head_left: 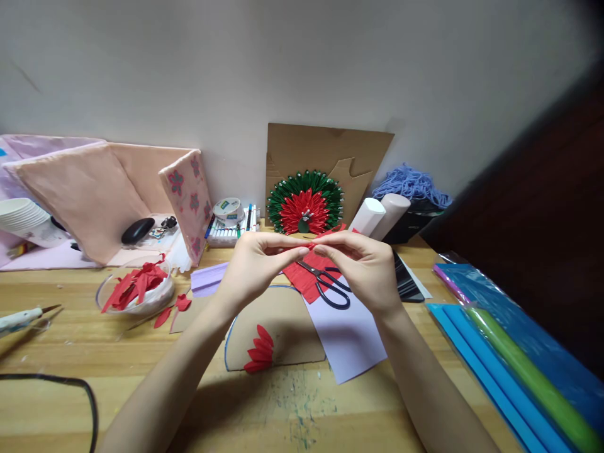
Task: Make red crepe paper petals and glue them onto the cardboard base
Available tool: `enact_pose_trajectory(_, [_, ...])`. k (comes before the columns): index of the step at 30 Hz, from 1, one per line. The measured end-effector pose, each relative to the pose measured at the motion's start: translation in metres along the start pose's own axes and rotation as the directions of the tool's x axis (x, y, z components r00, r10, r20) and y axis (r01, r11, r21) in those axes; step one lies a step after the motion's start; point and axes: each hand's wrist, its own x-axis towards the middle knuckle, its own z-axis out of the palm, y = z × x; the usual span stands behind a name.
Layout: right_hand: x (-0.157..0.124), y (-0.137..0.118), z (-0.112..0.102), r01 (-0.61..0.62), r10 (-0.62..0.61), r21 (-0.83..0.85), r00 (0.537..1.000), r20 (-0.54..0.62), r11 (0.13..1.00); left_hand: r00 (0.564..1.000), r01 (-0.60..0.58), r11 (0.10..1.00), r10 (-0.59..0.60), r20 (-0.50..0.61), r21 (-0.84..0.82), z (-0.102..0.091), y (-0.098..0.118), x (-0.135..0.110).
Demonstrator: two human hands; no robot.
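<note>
My left hand [257, 261] and my right hand [361, 264] meet fingertip to fingertip above the table, both pinched on a small red paper piece [312, 246] held between them. Below them lie black-handled scissors [325, 284] on a red paper sheet [309, 277] and a lilac sheet [349, 336]. A cardboard half-round [287, 327] lies under my left wrist with several red petals [258, 357] stuck at its lower edge. Against the wall stands a finished red and green paper fan ornament [306, 204].
A glass bowl of red paper petals [136, 286] sits at the left, with a glue gun [23, 318] at the far left edge. Pink fabric boxes [108, 195], marker pens [231, 229], tape roll [227, 209], white tubes [380, 217], blue yarn [410, 185] line the back. Coloured sheets [509, 352] lie right.
</note>
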Motion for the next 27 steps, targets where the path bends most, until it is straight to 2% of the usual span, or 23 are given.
enact_pose_trajectory(5, [-0.0003,-0.0054,0.0007,-0.095,0.095,0.055,0.995,-0.009,0.994,1.000,-0.010,1.000,0.010,-0.014,0.001,0.0002,0.0025,-0.0016])
enact_pose_trajectory(9, [0.0008,-0.0081,0.0006,-0.211,0.208,0.154,0.978,0.036,0.965,1.000,-0.018,1.000,0.018,-0.018,-0.005,0.0007,0.0047,-0.0026])
enact_pose_trajectory(12, [0.0020,-0.0086,0.0000,-0.254,0.244,0.192,0.967,0.070,0.948,1.000,-0.022,0.999,0.021,-0.021,-0.038,0.0016,0.0047,-0.0027])
enact_pose_trajectory(27, [0.0023,-0.0034,-0.0004,-0.202,0.185,0.275,0.979,0.088,0.940,1.000,0.012,1.000,-0.012,-0.012,-0.018,0.0016,0.0047,-0.0017])
